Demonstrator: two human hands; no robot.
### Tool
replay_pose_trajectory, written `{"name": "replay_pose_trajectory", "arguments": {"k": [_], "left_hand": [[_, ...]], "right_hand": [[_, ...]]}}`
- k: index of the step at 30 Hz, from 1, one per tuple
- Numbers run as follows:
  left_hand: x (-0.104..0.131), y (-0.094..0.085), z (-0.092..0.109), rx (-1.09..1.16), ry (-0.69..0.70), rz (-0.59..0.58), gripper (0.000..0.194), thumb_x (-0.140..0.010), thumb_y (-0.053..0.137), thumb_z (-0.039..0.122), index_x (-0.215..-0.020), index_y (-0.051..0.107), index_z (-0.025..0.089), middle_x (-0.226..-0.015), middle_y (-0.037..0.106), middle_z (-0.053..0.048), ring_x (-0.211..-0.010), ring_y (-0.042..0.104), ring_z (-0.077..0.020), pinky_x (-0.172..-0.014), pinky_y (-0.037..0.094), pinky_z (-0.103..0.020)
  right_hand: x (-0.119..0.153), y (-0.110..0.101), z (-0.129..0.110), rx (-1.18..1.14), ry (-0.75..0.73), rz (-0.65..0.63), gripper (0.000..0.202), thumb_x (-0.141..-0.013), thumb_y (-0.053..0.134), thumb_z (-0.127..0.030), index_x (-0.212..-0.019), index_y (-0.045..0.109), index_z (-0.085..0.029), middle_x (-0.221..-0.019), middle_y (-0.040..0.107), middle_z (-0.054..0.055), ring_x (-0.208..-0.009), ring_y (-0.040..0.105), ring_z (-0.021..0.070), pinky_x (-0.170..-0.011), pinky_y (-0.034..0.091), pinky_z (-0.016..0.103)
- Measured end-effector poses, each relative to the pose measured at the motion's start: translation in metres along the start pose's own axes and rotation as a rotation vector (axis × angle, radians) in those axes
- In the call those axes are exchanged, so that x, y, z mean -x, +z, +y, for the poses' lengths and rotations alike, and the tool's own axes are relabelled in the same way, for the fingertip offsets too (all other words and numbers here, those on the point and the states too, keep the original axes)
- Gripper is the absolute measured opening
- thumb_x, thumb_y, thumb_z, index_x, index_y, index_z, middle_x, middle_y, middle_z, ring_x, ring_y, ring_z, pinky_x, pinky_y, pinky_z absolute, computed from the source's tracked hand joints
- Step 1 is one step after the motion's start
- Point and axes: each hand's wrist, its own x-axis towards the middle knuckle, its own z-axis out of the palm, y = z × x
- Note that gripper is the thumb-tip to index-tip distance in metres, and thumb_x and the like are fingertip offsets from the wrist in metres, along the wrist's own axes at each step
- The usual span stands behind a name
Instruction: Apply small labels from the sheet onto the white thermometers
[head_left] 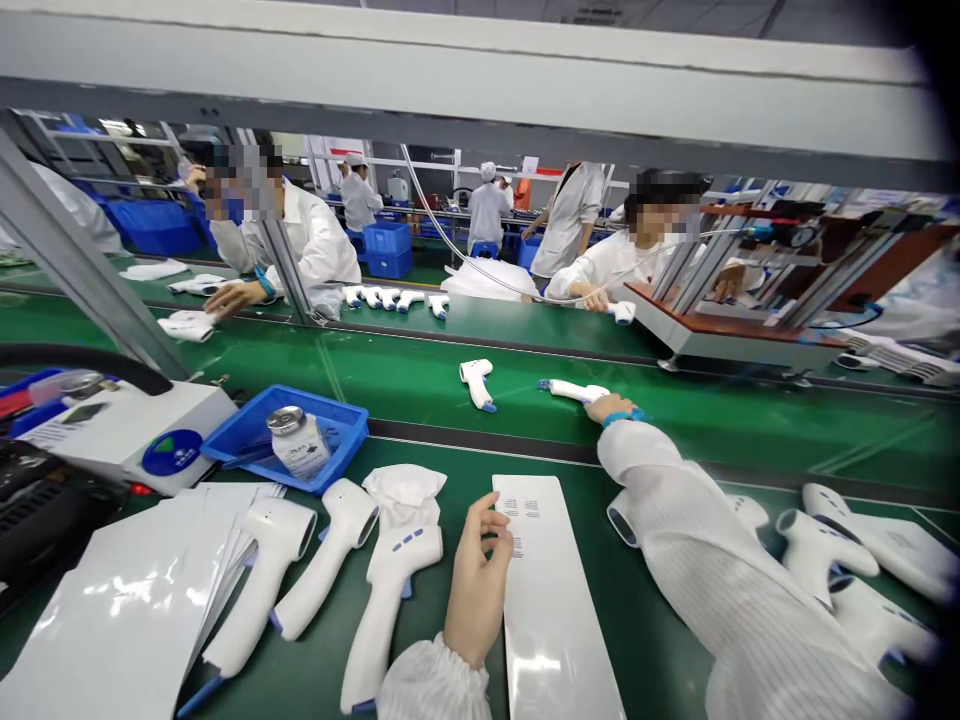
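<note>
My right hand (pixel 611 407) is stretched out over the green conveyor belt, its fingers closed on the end of a white thermometer gun (pixel 571 390) with a blue tip. A second thermometer gun (pixel 476 385) lies on the belt to its left. Nearer to me, my left hand (pixel 478 570) holds nothing; its fingers are loosely bent and apart, over the left edge of a white label sheet (pixel 559 600) with a few small printed labels. Left of that hand lies a thermometer gun (pixel 394 590), with a crumpled white wipe (pixel 405 495) at its head.
More thermometer guns (pixel 326 560) lie at left, and others (pixel 825 550) at right beyond my sleeve. A blue tray (pixel 352 440) holds a white bottle (pixel 300 445). White sheets (pixel 112 600) are stacked at lower left. Co-workers sit across the belt; a metal frame (pixel 480 90) crosses above.
</note>
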Motion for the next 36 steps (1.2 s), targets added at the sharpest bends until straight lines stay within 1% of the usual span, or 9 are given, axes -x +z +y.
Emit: {"name": "replay_pose_trajectory", "arguments": {"k": [6,8,11,15,18,20,24,31,36], "left_hand": [[-0.005,0.002,0.005,0.301,0.002,0.141,0.054,-0.088,0.056,0.036,-0.137,0.042,0.02,-0.105,0.059,-0.008,-0.106,0.055,-0.0217,-0.094,0.044,-0.036],[-0.002,0.004,0.011,0.449,-0.103,-0.017,0.063,-0.088,0.055,0.039,-0.145,0.03,0.024,-0.109,0.06,-0.009,-0.102,0.059,-0.0211,-0.091,0.047,-0.038],[0.005,0.009,0.016,0.597,-0.23,-0.276,0.08,-0.082,0.063,0.027,-0.148,0.018,0.032,-0.103,0.061,-0.005,-0.073,0.061,-0.0154,-0.066,0.052,-0.032],[0.007,0.012,0.012,0.398,-0.144,0.004,0.084,-0.076,0.063,0.015,-0.146,0.021,0.036,-0.078,0.053,0.004,-0.051,0.045,-0.0075,-0.045,0.04,-0.018],[0.003,0.01,0.007,0.24,-0.116,0.136,0.083,-0.076,0.063,0.017,-0.145,0.022,0.038,-0.089,0.055,0.001,-0.069,0.058,-0.0122,-0.054,0.049,-0.021],[-0.001,0.009,0.003,0.23,-0.104,0.149,0.081,-0.076,0.066,0.02,-0.144,0.026,0.037,-0.116,0.054,-0.004,-0.096,0.063,-0.0179,-0.07,0.055,-0.026],[-0.006,0.01,-0.007,0.218,-0.05,0.147,0.073,-0.078,0.066,0.025,-0.142,0.031,0.035,-0.146,0.04,-0.007,-0.13,0.048,-0.0255,-0.096,0.049,-0.034],[-0.007,0.014,-0.007,0.31,-0.055,0.086,0.071,-0.083,0.064,0.025,-0.144,0.029,0.035,-0.145,0.045,-0.006,-0.131,0.048,-0.0253,-0.106,0.04,-0.039],[-0.008,0.016,-0.005,0.293,-0.035,0.114,0.071,-0.083,0.066,0.026,-0.144,0.031,0.035,-0.148,0.042,-0.005,-0.132,0.047,-0.0249,-0.108,0.037,-0.038]], "right_hand": [[0.031,0.005,0.014,-0.28,-0.344,-0.316,0.03,-0.082,0.069,-0.022,-0.111,0.064,-0.013,-0.106,0.067,0.007,-0.094,0.064,0.0204,-0.083,0.054,0.035],[0.06,0.013,0.016,-0.369,-0.463,-0.427,0.04,-0.072,0.074,-0.016,-0.112,0.065,-0.017,-0.104,0.068,0.003,-0.095,0.064,0.0198,-0.085,0.052,0.031],[0.111,0.027,0.018,-0.518,-0.584,-0.468,0.063,-0.067,0.076,-0.019,-0.126,0.057,-0.021,-0.12,0.061,0.005,-0.109,0.06,0.0211,-0.094,0.049,0.035],[0.166,0.053,0.024,-0.672,-0.514,-0.316,0.031,-0.081,0.064,-0.023,-0.111,0.061,-0.019,-0.112,0.06,0.008,-0.106,0.059,0.0222,-0.096,0.047,0.043],[0.188,0.07,0.026,-0.673,-0.474,-0.285,0.012,-0.083,0.061,-0.019,-0.093,0.067,-0.02,-0.107,0.063,0.007,-0.108,0.058,0.0239,-0.097,0.046,0.044],[0.194,0.078,0.025,-0.68,-0.454,-0.252,0.012,-0.083,0.061,-0.019,-0.092,0.069,-0.022,-0.109,0.065,0.007,-0.11,0.058,0.0251,-0.097,0.045,0.045],[0.194,0.085,0.021,-0.697,-0.437,-0.211,0.013,-0.085,0.061,-0.024,-0.09,0.072,-0.024,-0.106,0.069,0.006,-0.105,0.059,0.026,-0.095,0.045,0.048],[0.186,0.088,0.012,-0.671,-0.412,-0.229,0.015,-0.086,0.059,-0.028,-0.08,0.072,-0.024,-0.095,0.07,0.006,-0.095,0.059,0.0262,-0.089,0.042,0.047],[0.181,0.082,0.005,-0.664,-0.421,-0.252,0.009,-0.076,0.062,-0.018,-0.068,0.066,-0.022,-0.09,0.068,0.005,-0.092,0.058,0.0254,-0.09,0.041,0.047]]}}
